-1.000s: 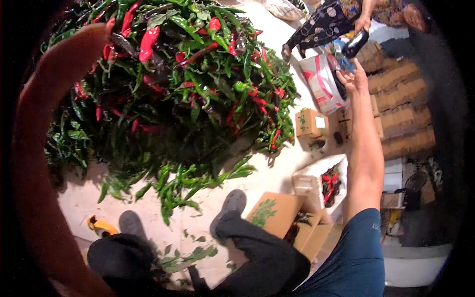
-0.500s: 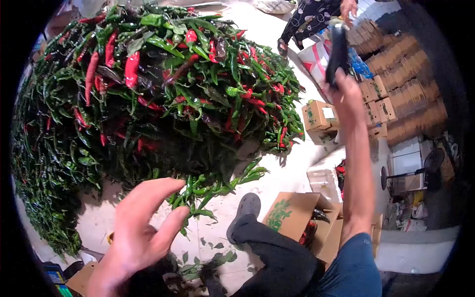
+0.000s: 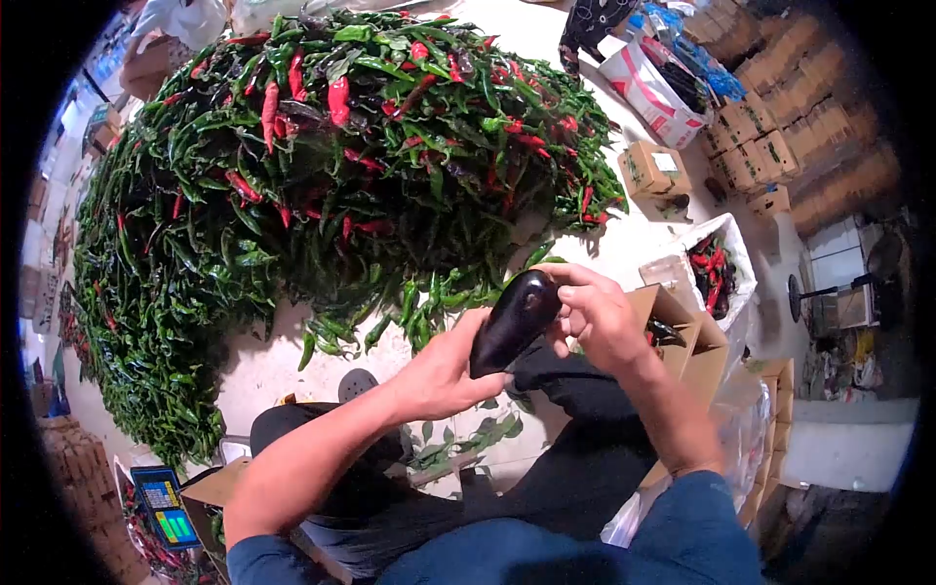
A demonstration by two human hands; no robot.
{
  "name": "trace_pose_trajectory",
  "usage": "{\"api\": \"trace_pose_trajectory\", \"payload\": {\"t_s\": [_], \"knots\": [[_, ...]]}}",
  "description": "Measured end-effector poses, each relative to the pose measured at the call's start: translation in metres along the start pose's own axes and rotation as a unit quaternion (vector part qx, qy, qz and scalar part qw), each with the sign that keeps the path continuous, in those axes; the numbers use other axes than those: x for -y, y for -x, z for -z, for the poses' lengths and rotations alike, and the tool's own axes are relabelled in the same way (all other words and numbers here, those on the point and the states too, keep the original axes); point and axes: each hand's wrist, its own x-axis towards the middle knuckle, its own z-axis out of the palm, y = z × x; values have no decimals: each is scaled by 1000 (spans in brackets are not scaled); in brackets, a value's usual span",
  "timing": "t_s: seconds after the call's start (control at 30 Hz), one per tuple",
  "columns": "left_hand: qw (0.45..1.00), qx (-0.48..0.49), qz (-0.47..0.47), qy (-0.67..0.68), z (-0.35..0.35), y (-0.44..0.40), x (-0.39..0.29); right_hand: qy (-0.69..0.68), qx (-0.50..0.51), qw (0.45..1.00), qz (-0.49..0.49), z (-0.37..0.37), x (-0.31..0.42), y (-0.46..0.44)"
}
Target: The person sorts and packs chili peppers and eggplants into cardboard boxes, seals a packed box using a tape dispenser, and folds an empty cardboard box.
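A dark, glossy eggplant [image 3: 513,322] is held tilted in front of my lap. My left hand [image 3: 446,369] is closed round its lower end, the thumb beneath it. At its upper right end, my right hand [image 3: 597,314] has its fingers bent against the skin. Just beyond both hands rises a large heap of green and red peppers [image 3: 322,185], with some loose green ones at its near edge. Leafy scraps [image 3: 473,441] lie on the floor between my legs.
Right of my right hand are an open carton [image 3: 704,366] and a white container [image 3: 687,268] of red peppers. A closed box [image 3: 651,168] and a white-and-pink bag [image 3: 651,96] stand farther off. At lower left is a scale display [image 3: 166,505]. Another person [image 3: 168,44] is at upper left.
My right hand has brought the eggplant back from near the other person's hand at upper right. My left hand, earlier open and empty, has closed on it. The view has shifted, showing more at left.
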Motion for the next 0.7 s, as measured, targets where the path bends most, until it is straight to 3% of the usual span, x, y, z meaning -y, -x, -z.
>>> {"api": "trace_pose_trajectory", "payload": {"t_s": [0.03,0.13,0.37,0.7], "knots": [[999,12,22,30,-1,2,2,12,-8,1000,15,-3,-3,1],[996,-9,-34,76,-3,6,6,31,-23,999,38,-8,-11,1],[996,-44,-60,50,-5,2,14,88,-15,995,54,-9,-14,-13],[998,13,56,25,-3,-9,11,135,-6,991,17,0,-19,-19]]}}
